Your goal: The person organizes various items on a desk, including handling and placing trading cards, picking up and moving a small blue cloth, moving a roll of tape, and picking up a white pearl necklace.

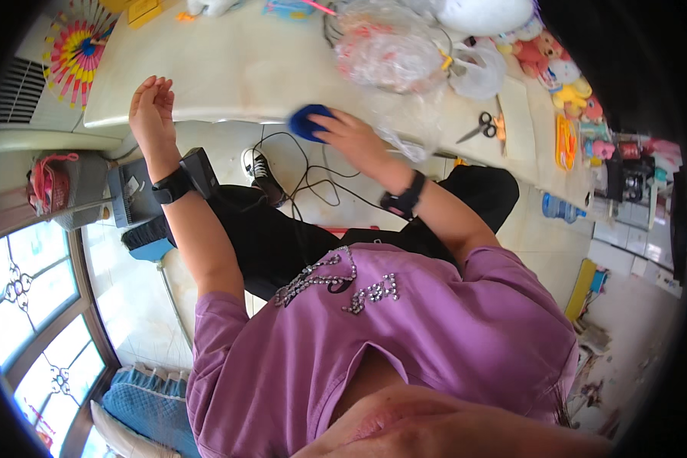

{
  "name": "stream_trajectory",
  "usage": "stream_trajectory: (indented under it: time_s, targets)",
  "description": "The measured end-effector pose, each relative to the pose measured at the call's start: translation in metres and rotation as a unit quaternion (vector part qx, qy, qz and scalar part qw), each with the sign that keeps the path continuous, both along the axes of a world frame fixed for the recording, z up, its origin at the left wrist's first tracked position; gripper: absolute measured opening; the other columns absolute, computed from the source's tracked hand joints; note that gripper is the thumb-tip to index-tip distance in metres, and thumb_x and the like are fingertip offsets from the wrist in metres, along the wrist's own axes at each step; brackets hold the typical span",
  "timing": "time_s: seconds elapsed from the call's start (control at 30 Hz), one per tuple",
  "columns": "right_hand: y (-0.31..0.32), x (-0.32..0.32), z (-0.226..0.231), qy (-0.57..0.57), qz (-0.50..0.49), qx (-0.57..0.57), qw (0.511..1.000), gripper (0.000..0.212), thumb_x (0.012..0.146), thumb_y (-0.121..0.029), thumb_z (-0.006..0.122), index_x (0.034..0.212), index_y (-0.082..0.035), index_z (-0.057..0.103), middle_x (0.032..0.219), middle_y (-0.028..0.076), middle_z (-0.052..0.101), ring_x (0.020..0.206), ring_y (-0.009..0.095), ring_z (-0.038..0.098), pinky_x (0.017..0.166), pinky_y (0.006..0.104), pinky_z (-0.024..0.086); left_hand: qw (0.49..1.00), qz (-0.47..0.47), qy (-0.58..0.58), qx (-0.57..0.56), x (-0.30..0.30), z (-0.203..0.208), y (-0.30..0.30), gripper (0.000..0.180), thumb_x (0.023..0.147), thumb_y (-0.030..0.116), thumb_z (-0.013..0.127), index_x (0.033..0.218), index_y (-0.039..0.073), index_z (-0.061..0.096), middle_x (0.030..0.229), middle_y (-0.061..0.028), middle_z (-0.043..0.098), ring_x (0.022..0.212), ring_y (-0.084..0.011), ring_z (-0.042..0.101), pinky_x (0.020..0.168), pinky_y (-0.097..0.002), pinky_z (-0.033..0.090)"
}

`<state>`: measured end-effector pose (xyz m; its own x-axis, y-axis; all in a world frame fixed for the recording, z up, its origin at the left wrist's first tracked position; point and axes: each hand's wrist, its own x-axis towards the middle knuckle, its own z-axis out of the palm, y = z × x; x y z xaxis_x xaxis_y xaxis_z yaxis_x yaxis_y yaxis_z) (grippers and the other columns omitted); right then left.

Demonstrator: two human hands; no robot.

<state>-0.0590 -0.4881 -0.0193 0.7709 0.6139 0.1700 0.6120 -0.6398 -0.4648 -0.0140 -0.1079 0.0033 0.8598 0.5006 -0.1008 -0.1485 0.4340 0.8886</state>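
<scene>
My right hand [355,143] grips a dark blue, rounded, soft-looking pad [307,122] at the front edge of the pale table [229,76]. Its fingers lie over the pad's right side and are slightly blurred; whether it is a cloth or a sponge I cannot tell. Over the table's front left corner, my left hand [153,107] is raised with its fingers curled in, and nothing shows in it. Each wrist wears a black band.
Clear plastic bags [385,57] lie at the table's far middle. To the right are black-handled scissors [479,127], an orange packet [565,143] and several plush toys [538,53]. Black cables [313,179] hang below the edge. A colourful pinwheel [80,49] stands at the left.
</scene>
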Motion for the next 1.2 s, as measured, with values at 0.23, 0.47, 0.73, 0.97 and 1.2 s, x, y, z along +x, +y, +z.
stream_trajectory:
  time_s: [0.23, 0.47, 0.73, 0.97, 1.2]
  targets:
    - [-0.120, 0.007, 0.052, -0.048, -0.249, 0.089, 0.963, 0.034, 0.062, 0.007, 0.055, 0.090, -0.010, 0.063, 0.111, 0.013, 0.055, 0.098, 0.032, 0.054, 0.084, 0.0351, 0.044, 0.818, -0.203, -0.128, 0.523, -0.005, 0.077, -0.134, 0.038, 0.083, 0.013, 0.060, 0.119, 0.005, 0.049, 0.108, -0.0091, 0.058, 0.103, -0.0171, 0.055, 0.087, -0.0301, 0.043]
    - [-0.108, 0.042, 0.065, -0.158, -0.281, 0.001, 0.947, 0.055, 0.072, -0.013, 0.064, 0.123, -0.013, 0.044, 0.133, 0.014, 0.038, 0.119, 0.030, 0.041, 0.092, 0.0507, 0.034, 0.694, -0.170, -0.277, 0.642, 0.008, 0.107, -0.226, 0.046, 0.076, 0.020, 0.067, 0.116, 0.004, 0.050, 0.108, -0.0142, 0.057, 0.100, -0.0261, 0.055, 0.083, -0.0339, 0.044]
    - [-0.061, 0.028, 0.088, -0.275, -0.002, 0.025, 0.961, 0.012, 0.069, -0.008, 0.063, 0.079, -0.007, 0.058, 0.108, 0.007, 0.055, 0.106, 0.021, 0.052, 0.088, 0.0384, 0.038, 0.699, -0.162, -0.218, 0.661, 0.078, 0.048, -0.219, 0.033, 0.076, 0.017, 0.063, 0.105, 0.002, 0.056, 0.101, -0.0172, 0.059, 0.093, -0.0337, 0.055, 0.082, -0.0393, 0.045]
    - [-0.095, 0.016, 0.107, -0.091, -0.101, 0.086, 0.987, 0.011, 0.073, -0.009, 0.062, 0.080, -0.004, 0.055, 0.076, 0.009, 0.059, 0.072, 0.028, 0.057, 0.067, 0.0349, 0.044, 0.936, -0.137, -0.024, 0.324, 0.077, 0.077, -0.172, 0.017, 0.083, 0.013, 0.054, 0.089, -0.002, 0.058, 0.077, -0.0081, 0.060, 0.064, -0.0144, 0.057, 0.051, -0.0256, 0.049]
    - [-0.051, 0.012, 0.115, -0.277, -0.007, 0.138, 0.951, 0.024, 0.074, -0.011, 0.063, 0.097, -0.005, 0.059, 0.082, 0.008, 0.060, 0.082, 0.027, 0.056, 0.091, 0.0361, 0.037, 0.940, -0.264, -0.046, 0.209, 0.044, 0.123, -0.207, 0.012, 0.084, 0.012, 0.053, 0.083, 0.000, 0.056, 0.072, -0.0065, 0.058, 0.061, -0.0142, 0.057, 0.050, -0.0233, 0.047]
